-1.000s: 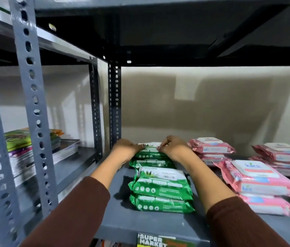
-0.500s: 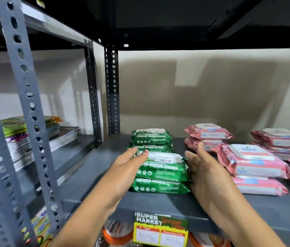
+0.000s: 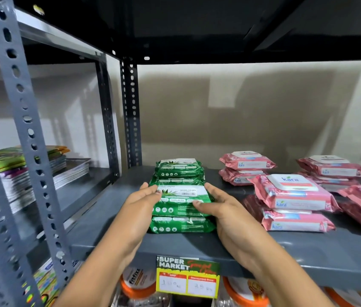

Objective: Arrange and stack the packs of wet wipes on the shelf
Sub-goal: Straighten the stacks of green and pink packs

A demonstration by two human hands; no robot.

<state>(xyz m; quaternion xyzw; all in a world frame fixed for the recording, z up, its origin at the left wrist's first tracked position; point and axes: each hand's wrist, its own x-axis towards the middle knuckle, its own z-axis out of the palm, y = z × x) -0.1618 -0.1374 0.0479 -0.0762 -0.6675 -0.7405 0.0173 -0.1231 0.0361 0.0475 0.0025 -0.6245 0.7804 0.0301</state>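
Two stacks of green wet-wipe packs lie on the grey shelf (image 3: 113,209). The front green stack (image 3: 181,224) has two packs; my left hand (image 3: 139,207) presses its left side and my right hand (image 3: 217,207) its right side, both gripping the top pack (image 3: 180,196). The rear green stack (image 3: 179,171) sits just behind it, untouched. Pink wet-wipe packs lie to the right: a front stack (image 3: 292,202), a rear stack (image 3: 246,167) and further stacks (image 3: 332,171) near the right edge.
A perforated grey upright (image 3: 22,120) stands at the left, another (image 3: 131,111) at the back corner. Magazines (image 3: 48,171) are piled on the neighbouring shelf. A price tag (image 3: 187,278) hangs on the shelf's front lip, with orange-lidded jars (image 3: 137,284) below.
Both hands left the rear green stack, drew back toward me and closed in on the sides of the front stack's top pack. The camera view dropped slightly.
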